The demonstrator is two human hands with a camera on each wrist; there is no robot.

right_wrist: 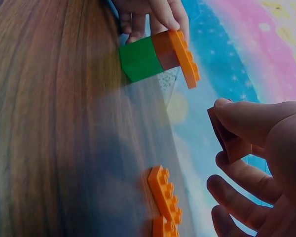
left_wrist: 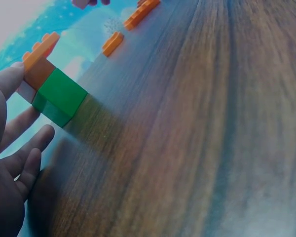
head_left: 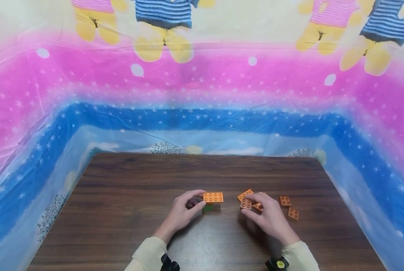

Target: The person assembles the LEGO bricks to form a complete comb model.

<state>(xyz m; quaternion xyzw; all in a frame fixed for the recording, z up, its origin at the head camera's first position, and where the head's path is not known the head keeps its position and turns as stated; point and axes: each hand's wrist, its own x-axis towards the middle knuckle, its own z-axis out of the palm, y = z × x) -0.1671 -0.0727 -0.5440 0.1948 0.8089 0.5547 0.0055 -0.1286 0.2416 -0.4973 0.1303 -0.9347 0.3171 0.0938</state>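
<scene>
My left hand (head_left: 182, 210) pinches a small tower of toy building bricks at its left side, thumb and forefinger near the top. The tower has a green block (left_wrist: 61, 96) at the bottom, low at the tabletop. A brown-orange brick (right_wrist: 166, 50) sits above that, and a long flat orange brick (head_left: 213, 197) with studs tops it, jutting out to the right. Between thumb and fingers, my right hand (head_left: 266, 214) holds a small square brown-orange brick (head_left: 245, 203) up off the table, to the right of the tower. Its other fingers are spread in the right wrist view.
Under and behind my right hand lie orange studded bricks (head_left: 245, 194), partly hidden by it. Farther right are two square brown-orange bricks (head_left: 284, 201) on the dark wooden table (head_left: 137, 177). A printed cloth (head_left: 202, 120) hangs around the table's back and sides.
</scene>
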